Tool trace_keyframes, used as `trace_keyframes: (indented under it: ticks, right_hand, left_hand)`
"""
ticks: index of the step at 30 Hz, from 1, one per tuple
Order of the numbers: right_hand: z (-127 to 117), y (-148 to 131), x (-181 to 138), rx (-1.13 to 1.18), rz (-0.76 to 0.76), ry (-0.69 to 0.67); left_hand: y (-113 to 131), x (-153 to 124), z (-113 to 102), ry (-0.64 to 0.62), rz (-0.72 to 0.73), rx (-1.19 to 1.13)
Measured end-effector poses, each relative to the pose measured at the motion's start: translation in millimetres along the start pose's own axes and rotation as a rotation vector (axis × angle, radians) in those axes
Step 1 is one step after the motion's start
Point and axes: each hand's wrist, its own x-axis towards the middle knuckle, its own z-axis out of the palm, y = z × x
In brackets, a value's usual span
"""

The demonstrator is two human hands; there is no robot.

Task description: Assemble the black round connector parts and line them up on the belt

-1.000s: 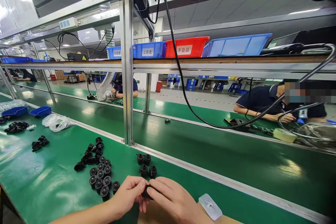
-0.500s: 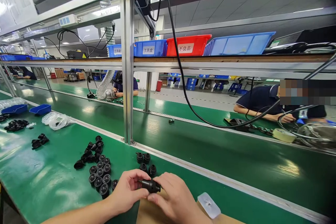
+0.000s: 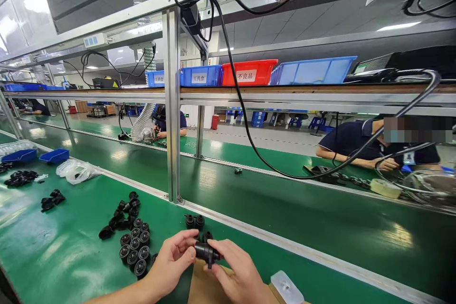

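A black cylindrical plastic part (image 3: 204, 251) with a short side spout lies between my hands, above brown cardboard (image 3: 201, 285). My right hand (image 3: 239, 268) pinches its right end between thumb and fingers. Curled around the left end is my left hand (image 3: 174, 261), its thumb against the part; the fingertips behind are partly hidden. Just beyond my hands, several similar black parts (image 3: 194, 221) stand on the green mat. Left of my left hand are rows of round black caps (image 3: 134, 251), with a pile of smaller black pieces (image 3: 123, 213) behind them.
A translucent plastic block (image 3: 286, 287) lies right of my right hand. Blue trays (image 3: 54, 156) and a clear plastic bag (image 3: 76, 171) sit far left. A metal post (image 3: 173, 104) rises ahead. A black cable (image 3: 245, 118) hangs down. Across the green belt (image 3: 285, 213), a person (image 3: 351, 140) works.
The black part has turned in my fingers, so its side spout now points down toward me. My left fingers have loosened slightly and shifted toward its left end. The view has tilted up a little.
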Motion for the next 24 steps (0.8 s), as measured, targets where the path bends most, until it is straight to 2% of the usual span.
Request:
trace_keyframes:
  ticks: [5, 7, 9, 10, 13, 16, 19, 21, 23, 24]
  right_hand:
    - [1.5, 2.8, 0.0, 0.109, 0.069, 0.023]
    - [2.6, 4.9, -1.4, 0.138, 0.074, 0.013]
    - [5.2, 6.4, -3.4, 0.162, 0.069, 0.004]
    - [7.1, 6.6, -4.4, 0.175, 0.073, 0.001]
    - [12.6, 4.5, -6.4, 0.217, 0.117, -0.020]
    - [13.0, 2.8, -6.0, 0.235, 0.169, -0.041]
    - [6.4, 9.0, -6.0, 0.155, 0.216, -0.074]
    - [1.9, 18.9, -8.4, 0.037, 0.232, -0.107]
    - [0.8, 31.3, -13.8, -0.101, 0.238, -0.122]
    - [1.8, 37.5, -17.5, -0.163, 0.244, -0.125]
  left_hand:
    - [-0.8, -1.4, -4.4, -0.042, 0.185, 0.227]
    - [-5.2, -1.4, -6.1, -0.070, 0.114, 0.192]
    - [-11.5, -0.5, -8.6, -0.046, 0.059, 0.200]
    - [-14.5, 0.1, -10.3, -0.028, 0.088, 0.246]
    - [-19.4, 0.8, -15.7, -0.010, 0.299, 0.436]
    - [-15.7, -2.0, -18.2, -0.034, 0.360, 0.538]
    - [-3.0, -1.9, -19.6, -0.070, 0.365, 0.660]
    - [8.6, 6.2, -27.3, -0.094, 0.398, 0.819]
    - [20.4, 22.2, -47.1, -0.032, 0.391, 1.044]
    - [25.7, 32.3, -62.2, 0.054, 0.353, 1.171]
